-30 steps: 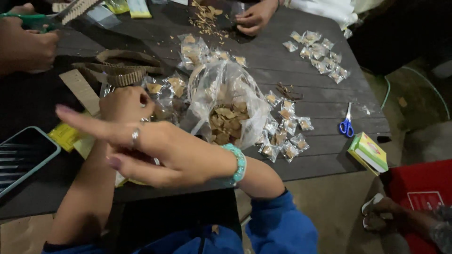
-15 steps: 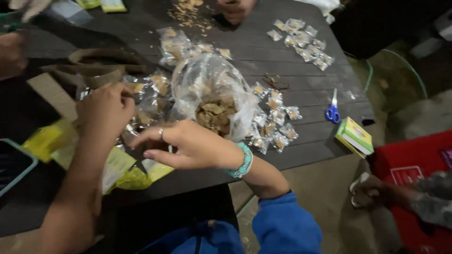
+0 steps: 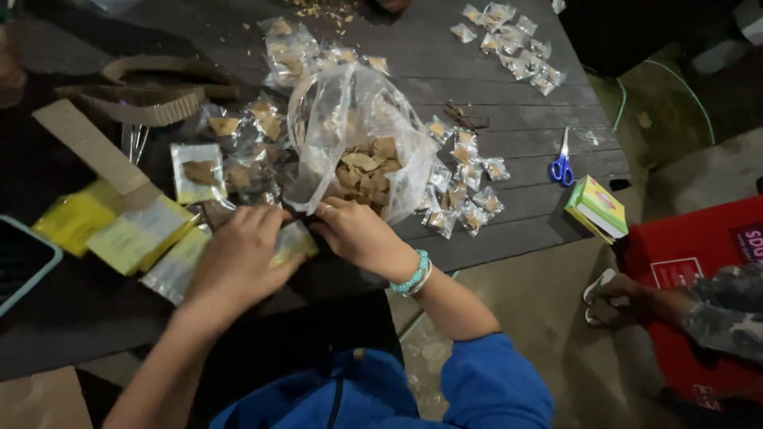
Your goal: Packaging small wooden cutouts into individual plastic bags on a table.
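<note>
**Both hands meet on a small packet**

Centre-left, the left hand [image 3: 238,258] curls over a small clear packet [image 3: 292,240]. Just right, the right hand [image 3: 359,234] pinches the same packet, beneath the big clear bag [image 3: 358,135] of brown pieces. Far right, blue scissors [image 3: 562,167].

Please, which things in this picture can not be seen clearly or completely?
- Head view: what the left hand and right hand pinch is hidden under their fingers.
- Small sachets: contents too small to identify.
- Phone: cut off by the left edge.
- Red box: cut off by the right edge.
</note>
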